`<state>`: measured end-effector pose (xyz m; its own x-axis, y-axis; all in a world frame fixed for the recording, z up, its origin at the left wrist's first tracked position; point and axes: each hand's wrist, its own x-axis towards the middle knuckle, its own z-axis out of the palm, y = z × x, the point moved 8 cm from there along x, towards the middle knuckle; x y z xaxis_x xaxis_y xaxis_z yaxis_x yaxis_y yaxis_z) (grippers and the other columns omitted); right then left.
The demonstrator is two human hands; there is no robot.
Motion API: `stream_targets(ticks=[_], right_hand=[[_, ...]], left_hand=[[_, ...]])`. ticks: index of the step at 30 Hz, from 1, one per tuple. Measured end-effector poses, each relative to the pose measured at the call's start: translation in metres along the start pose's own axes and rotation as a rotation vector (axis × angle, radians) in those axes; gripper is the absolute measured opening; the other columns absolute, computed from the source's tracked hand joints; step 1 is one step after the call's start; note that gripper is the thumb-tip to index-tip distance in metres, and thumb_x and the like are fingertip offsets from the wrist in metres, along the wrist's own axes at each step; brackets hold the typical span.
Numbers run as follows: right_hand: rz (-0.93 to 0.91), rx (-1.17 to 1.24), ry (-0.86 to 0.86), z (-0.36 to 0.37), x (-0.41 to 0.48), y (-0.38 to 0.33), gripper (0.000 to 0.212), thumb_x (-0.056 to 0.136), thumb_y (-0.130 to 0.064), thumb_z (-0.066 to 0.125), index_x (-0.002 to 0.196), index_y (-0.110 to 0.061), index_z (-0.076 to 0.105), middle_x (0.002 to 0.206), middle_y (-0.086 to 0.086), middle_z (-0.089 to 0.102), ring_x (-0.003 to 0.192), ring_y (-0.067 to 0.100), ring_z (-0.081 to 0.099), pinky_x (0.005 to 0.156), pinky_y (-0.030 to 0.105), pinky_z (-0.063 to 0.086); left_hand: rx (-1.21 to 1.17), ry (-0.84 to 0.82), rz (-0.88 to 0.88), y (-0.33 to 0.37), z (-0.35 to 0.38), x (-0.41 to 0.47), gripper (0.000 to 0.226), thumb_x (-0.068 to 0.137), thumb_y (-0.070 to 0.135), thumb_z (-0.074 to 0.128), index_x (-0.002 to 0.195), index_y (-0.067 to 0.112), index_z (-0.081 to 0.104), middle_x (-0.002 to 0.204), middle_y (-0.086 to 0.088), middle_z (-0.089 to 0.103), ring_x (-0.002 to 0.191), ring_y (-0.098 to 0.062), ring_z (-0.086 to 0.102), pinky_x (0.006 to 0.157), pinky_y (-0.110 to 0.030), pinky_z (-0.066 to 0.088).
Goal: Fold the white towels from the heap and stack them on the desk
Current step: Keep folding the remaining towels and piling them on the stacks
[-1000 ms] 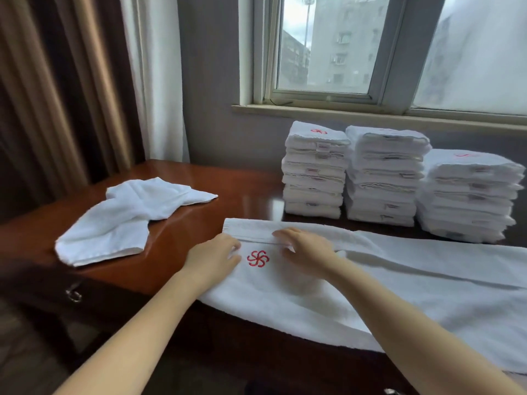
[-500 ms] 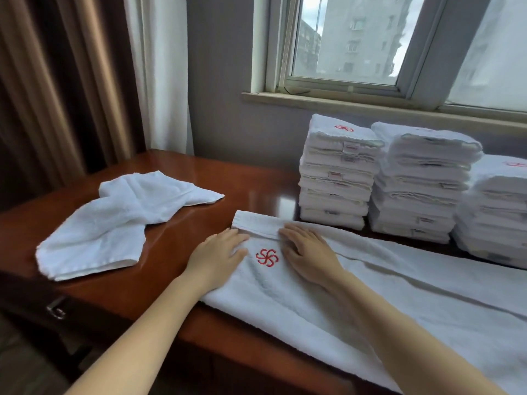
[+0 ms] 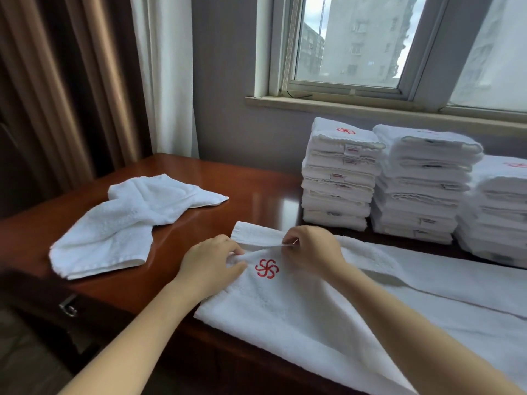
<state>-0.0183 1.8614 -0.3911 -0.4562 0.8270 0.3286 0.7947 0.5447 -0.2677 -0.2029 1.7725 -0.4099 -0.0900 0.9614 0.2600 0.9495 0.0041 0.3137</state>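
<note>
Wooden bench [image 3: 256, 189]: white towel [image 3: 313, 315] along near edge is now being pinched at its end by left grip [image 3: 212, 262] and right grip [image 3: 313, 249], no longer pressed flat; next fold likely being started.

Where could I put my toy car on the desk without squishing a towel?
Bare desk lies between the crumpled towel and the left stack, behind the spread towel. The right side is crowded with stacks and that towel.
</note>
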Motion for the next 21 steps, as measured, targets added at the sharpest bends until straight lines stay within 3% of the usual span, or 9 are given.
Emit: stream_targets(ticks=[3,6,9,12,14,21], right_hand=[[0.036,-0.073,-0.083,-0.017,0.012,-0.002,0.015,0.083,-0.026,0.060,0.088,-0.026,0.074,0.088,-0.006,0.070,0.084,0.019,0.064,0.059,0.026,0.042],[0.037,-0.148,0.064,-0.044,0.021,-0.009,0.019,0.085,-0.021,0.054,0.087,-0.024,0.072,0.084,-0.004,0.069,0.083,0.022,0.063,0.058,0.027,0.041],[0.062,-0.007,0.101,-0.051,0.024,-0.009,0.020,0.089,-0.020,0.050,0.095,-0.027,0.067,0.094,-0.006,0.069,0.091,0.022,0.063,0.065,0.031,0.047],[-0.008,0.100,-0.055,-0.035,0.017,-0.006,0.036,0.093,-0.018,0.052,0.127,-0.028,0.057,0.126,-0.004,0.064,0.115,0.020,0.058,0.086,0.034,0.050],[-0.020,0.128,-0.129,-0.029,0.007,0.002,0.045,0.094,-0.017,0.052,0.138,-0.028,0.050,0.134,-0.005,0.059,0.122,0.018,0.055,0.091,0.034,0.049],[0.051,0.007,-0.114,-0.042,-0.023,0.039,0.032,0.093,-0.018,0.048,0.107,-0.035,0.072,0.113,-0.016,0.069,0.103,0.012,0.063,0.082,0.032,0.054]], left_hand=[[0.116,0.073,-0.017,0.004,-0.012,-0.003,0.025,0.085,0.060,0.058,0.090,0.037,0.067,0.094,0.017,0.060,0.090,-0.006,0.055,0.073,-0.025,0.045],[0.245,0.157,-0.003,0.017,-0.018,-0.002,0.033,0.088,0.062,0.055,0.083,0.031,0.067,0.088,0.013,0.062,0.088,-0.010,0.053,0.071,-0.027,0.037],[0.191,0.159,0.031,0.030,-0.014,-0.001,0.023,0.087,0.051,0.062,0.099,0.032,0.068,0.103,0.012,0.062,0.101,-0.014,0.055,0.081,-0.028,0.038],[0.080,0.069,0.103,0.041,-0.004,0.000,0.029,0.090,0.030,0.060,0.118,0.034,0.062,0.120,0.014,0.057,0.116,-0.010,0.051,0.091,-0.026,0.041],[0.027,0.005,0.128,0.047,0.002,0.002,0.039,0.090,0.021,0.056,0.127,0.035,0.058,0.128,0.016,0.055,0.124,-0.009,0.047,0.095,-0.028,0.043],[-0.020,-0.005,0.180,0.077,0.020,0.012,0.036,0.095,0.021,0.050,0.129,0.029,0.059,0.138,0.013,0.054,0.129,-0.010,0.045,0.104,-0.026,0.035]])
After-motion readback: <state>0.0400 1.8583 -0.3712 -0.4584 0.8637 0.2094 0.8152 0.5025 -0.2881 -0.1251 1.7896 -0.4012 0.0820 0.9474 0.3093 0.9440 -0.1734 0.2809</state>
